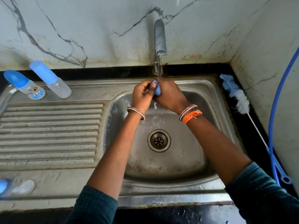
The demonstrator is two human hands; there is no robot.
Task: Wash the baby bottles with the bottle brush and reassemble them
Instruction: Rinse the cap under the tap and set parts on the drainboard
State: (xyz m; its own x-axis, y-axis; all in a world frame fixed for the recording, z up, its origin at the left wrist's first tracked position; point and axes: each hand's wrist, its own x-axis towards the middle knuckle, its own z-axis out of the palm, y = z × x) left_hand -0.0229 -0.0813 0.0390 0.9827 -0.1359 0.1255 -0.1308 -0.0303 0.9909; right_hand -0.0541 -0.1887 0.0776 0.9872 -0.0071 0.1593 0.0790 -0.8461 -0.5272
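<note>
Both hands under tap (160, 38), left hand (143, 94) and right hand (169, 94) pinching blue cap (156, 90), two bottles (50, 79) left of tap, bottle brush (237, 96) right of tap

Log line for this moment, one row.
both hands hold blue bottle part under running tap | brush idle right of sink | two capped bottles on drainboard

sink (53, 135): dull scuffed steel | bottles (58, 85): clear plastic | wall (80, 21): glossy marble
</note>
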